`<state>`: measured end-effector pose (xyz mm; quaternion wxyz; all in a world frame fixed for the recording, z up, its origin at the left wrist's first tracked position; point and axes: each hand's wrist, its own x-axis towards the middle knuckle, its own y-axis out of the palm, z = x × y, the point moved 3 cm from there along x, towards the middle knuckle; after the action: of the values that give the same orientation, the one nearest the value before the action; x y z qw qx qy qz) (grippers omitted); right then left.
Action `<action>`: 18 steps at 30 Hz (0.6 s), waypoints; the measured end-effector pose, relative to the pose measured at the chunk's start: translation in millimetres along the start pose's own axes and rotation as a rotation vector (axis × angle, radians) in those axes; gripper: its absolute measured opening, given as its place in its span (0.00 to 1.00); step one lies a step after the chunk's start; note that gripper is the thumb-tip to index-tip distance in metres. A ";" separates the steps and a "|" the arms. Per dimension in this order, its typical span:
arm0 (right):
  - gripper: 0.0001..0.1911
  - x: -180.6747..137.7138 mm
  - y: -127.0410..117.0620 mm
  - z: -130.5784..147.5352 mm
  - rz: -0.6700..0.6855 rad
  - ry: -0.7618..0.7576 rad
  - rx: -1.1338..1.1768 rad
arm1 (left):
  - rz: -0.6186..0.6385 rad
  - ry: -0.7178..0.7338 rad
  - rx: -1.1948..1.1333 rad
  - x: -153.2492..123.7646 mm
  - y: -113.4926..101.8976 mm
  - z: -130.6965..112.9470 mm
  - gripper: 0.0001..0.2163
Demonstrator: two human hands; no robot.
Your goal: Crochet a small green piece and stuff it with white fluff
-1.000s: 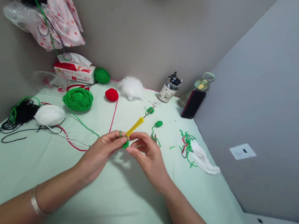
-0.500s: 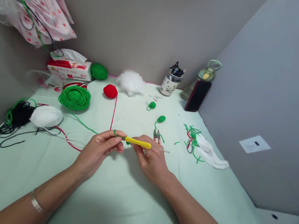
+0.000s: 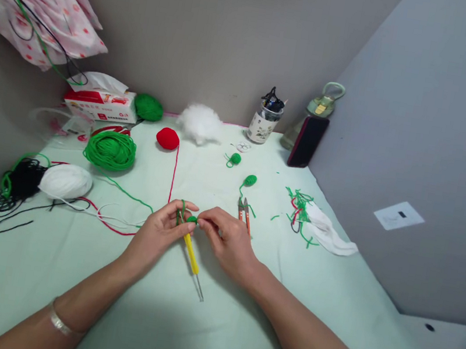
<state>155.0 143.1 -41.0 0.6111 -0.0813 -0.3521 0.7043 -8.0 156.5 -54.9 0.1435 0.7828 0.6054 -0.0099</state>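
Observation:
My left hand (image 3: 161, 227) is closed at the thumb and fingers on a small green crochet piece (image 3: 191, 219), with green yarn (image 3: 182, 208) looped over its index finger. A double-ended crochet hook (image 3: 191, 253) with a yellow handle slants down to the lower right from that grip, its other metal tip over the cloth. My right hand (image 3: 229, 236) pinches the right edge of the crochet piece; its fingertips partly cover it. Behind the right hand lie thread snips (image 3: 246, 212) with orange handles. Farther back are a green crocheted oval (image 3: 250, 181) and a smaller green ball (image 3: 235, 159).
Left are a green yarn skein (image 3: 110, 151), white yarn ball (image 3: 66, 182), black yarn (image 3: 26, 180) and tissue box (image 3: 102, 105). At the back are red yarn (image 3: 168, 138), white stuffing (image 3: 200, 123), a pen jar (image 3: 263, 123) and phone (image 3: 307, 142). Yarn scraps (image 3: 299, 203) lie right.
The crochet hook has swung from level in the right hand to pointing downward from the left hand. My right hand has let go of it and now pinches the green crochet piece.

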 end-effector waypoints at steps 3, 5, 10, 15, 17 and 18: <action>0.09 1.0 -0.5 0.2 0.026 0.072 0.082 | 0.021 0.002 0.062 0.7 2.8 -0.4 0.06; 0.10 2.6 -3.7 -0.5 0.039 0.173 0.213 | 0.039 -0.011 0.092 -0.2 3.1 -0.9 0.05; 0.16 8.0 -10.8 -6.1 0.136 0.382 0.594 | 0.124 -0.096 0.048 -2.9 -0.2 4.9 0.07; 0.22 11.6 -13.3 -12.2 0.041 0.338 0.497 | 0.116 -0.146 -0.057 -0.3 0.1 8.0 0.10; 0.21 11.5 -11.7 -10.1 -0.006 0.248 0.517 | 0.086 -0.137 -0.077 0.8 2.0 7.0 0.09; 0.21 10.9 -9.6 -8.7 -0.006 0.220 0.570 | 0.071 -0.132 -0.084 1.0 3.1 6.6 0.08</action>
<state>164.8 156.6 -38.2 0.6459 0.0189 -0.0724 0.7597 -3.7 155.2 -60.8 0.2158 0.7947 0.5665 -0.0312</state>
